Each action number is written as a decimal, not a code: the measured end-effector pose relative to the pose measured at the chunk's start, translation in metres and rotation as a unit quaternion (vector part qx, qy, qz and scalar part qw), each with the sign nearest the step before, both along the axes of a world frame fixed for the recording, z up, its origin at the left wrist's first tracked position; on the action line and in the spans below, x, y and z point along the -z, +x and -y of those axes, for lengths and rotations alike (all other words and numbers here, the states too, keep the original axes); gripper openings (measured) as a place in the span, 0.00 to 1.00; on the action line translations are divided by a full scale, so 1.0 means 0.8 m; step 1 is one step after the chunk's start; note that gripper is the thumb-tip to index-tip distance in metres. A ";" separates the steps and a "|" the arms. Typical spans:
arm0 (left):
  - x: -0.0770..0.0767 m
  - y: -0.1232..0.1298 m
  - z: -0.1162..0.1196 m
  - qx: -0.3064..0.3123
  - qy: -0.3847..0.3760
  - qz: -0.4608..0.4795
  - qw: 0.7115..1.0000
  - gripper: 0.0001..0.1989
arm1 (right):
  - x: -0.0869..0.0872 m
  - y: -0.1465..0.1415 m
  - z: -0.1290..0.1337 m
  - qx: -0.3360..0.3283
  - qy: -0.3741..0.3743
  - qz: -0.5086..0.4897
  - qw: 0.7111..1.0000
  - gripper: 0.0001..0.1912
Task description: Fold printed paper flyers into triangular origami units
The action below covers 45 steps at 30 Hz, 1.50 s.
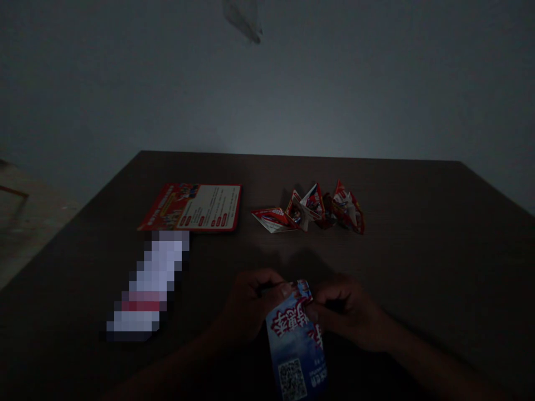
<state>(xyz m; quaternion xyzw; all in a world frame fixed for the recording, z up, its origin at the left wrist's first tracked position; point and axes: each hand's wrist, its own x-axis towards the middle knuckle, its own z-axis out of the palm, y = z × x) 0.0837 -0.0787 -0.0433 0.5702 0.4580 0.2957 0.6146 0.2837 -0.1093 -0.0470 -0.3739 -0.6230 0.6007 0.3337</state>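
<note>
Between my two hands is a blue printed paper leaflet [295,340] with red-and-white lettering and a QR code near its lower end. My left hand [254,303] pinches its upper left edge, the thumb lying on top. At the upper right edge my right hand [349,312] grips it with thumb and fingers closed. The leaflet's top looks folded or bent between the hands. Beyond them, several folded red-and-white paper shapes [311,209] stand in a row on the table.
A stack of red-and-white printed leaflets [209,209] lies at the back left of the dark table [401,189]. Nearer, a pixelated bright oblong [150,284], perhaps a phone, lies on the left. A pale wall [355,83] rises behind the table.
</note>
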 end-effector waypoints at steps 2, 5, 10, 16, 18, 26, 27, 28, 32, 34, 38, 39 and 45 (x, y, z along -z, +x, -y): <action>0.000 -0.001 0.000 -0.003 0.005 -0.003 1.000 0.13 | 0.000 0.000 0.000 -0.005 0.001 0.004 1.000 0.18; 0.001 -0.001 0.000 -0.001 0.010 -0.011 1.000 0.13 | -0.001 0.000 -0.001 -0.005 0.002 0.016 1.000 0.19; 0.003 0.000 -0.001 -0.021 0.009 0.005 1.000 0.12 | -0.001 0.000 -0.001 -0.014 0.002 0.012 1.000 0.18; 0.003 -0.001 -0.001 -0.028 -0.003 0.006 1.000 0.12 | -0.001 0.002 -0.001 -0.015 0.010 0.016 1.000 0.19; 0.002 -0.001 -0.001 -0.027 -0.005 0.008 1.000 0.13 | -0.001 0.002 -0.002 -0.017 0.005 0.014 1.000 0.19; -0.004 0.002 -0.003 -0.043 -0.020 0.023 0.999 0.13 | 0.002 0.001 -0.001 -0.008 0.008 0.014 1.000 0.19; -0.003 0.002 -0.003 -0.043 -0.019 0.026 0.999 0.13 | 0.002 0.001 -0.001 -0.006 0.007 0.010 1.000 0.19; -0.002 0.002 -0.002 -0.043 -0.018 0.028 0.999 0.13 | 0.002 0.001 -0.001 -0.005 0.003 0.004 1.000 0.19; -0.001 0.001 -0.002 -0.043 -0.016 0.028 0.999 0.13 | -0.001 0.000 -0.001 -0.005 -0.001 0.001 1.000 0.19; -0.001 0.001 -0.002 -0.043 -0.019 0.027 0.999 0.13 | -0.001 0.001 -0.001 0.002 0.011 0.009 1.000 0.20; -0.002 0.002 -0.002 -0.048 -0.018 0.019 0.999 0.13 | 0.000 0.002 -0.001 -0.005 0.009 0.006 1.000 0.19; -0.001 0.002 -0.002 -0.047 -0.015 0.020 0.999 0.13 | 0.000 0.002 -0.001 -0.008 0.006 0.005 1.000 0.19; 0.001 0.001 -0.001 -0.051 -0.011 0.022 0.998 0.13 | -0.002 0.002 -0.002 -0.005 0.015 0.008 1.000 0.19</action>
